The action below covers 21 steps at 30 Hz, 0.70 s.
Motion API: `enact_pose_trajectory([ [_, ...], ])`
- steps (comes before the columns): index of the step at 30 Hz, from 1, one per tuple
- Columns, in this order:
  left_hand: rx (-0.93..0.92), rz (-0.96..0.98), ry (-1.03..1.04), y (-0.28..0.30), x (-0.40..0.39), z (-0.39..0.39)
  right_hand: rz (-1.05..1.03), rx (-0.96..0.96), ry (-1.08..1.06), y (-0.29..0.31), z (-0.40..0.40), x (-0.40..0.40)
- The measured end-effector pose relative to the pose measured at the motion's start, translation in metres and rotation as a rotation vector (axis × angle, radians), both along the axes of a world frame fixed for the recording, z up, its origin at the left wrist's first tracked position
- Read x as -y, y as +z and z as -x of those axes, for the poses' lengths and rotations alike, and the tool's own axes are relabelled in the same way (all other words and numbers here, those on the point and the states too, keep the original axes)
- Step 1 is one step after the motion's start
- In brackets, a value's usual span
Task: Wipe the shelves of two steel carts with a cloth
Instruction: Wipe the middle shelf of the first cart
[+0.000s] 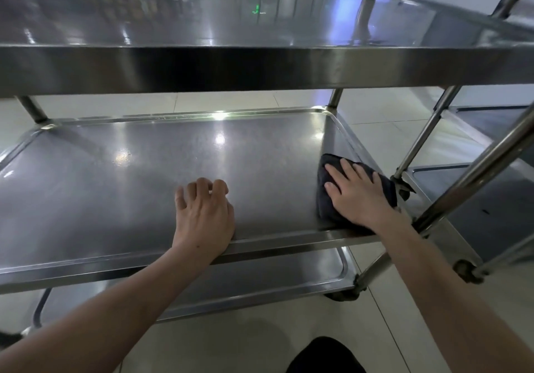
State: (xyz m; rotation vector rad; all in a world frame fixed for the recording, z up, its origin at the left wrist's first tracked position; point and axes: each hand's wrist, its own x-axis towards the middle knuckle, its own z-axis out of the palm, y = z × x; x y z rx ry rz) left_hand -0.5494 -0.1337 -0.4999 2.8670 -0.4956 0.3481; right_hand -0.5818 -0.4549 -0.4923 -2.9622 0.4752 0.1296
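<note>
A steel cart fills the view, with its top shelf (260,66) overhead, a middle shelf (130,187) in front of me and a bottom shelf (260,283) below. A dark cloth (325,202) lies at the middle shelf's near right corner. My right hand (358,196) presses flat on the cloth with straight, spread fingers. My left hand (203,216) rests on the middle shelf near its front edge, fingers loosely curled and holding nothing.
A second steel cart (491,208) stands close on the right, its upright tube (476,170) slanting beside my right forearm. A caster (466,270) shows under it. The floor (245,343) is pale tile, with a dark shoe (323,356) at the bottom.
</note>
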Motion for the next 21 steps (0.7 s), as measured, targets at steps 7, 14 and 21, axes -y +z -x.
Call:
enact_pose_trajectory([
  [7,0.031,0.024,-0.014,-0.002,-0.002,0.001,-0.011,0.046,-0.002,0.011,-0.088,0.004],
  [14,0.010,0.054,0.022,0.003,0.001,0.000,0.024,0.055,0.061,0.008,-0.095,0.026],
  [21,0.037,0.052,0.026,0.004,0.003,0.001,0.022,0.026,0.052,0.004,-0.001,0.008],
])
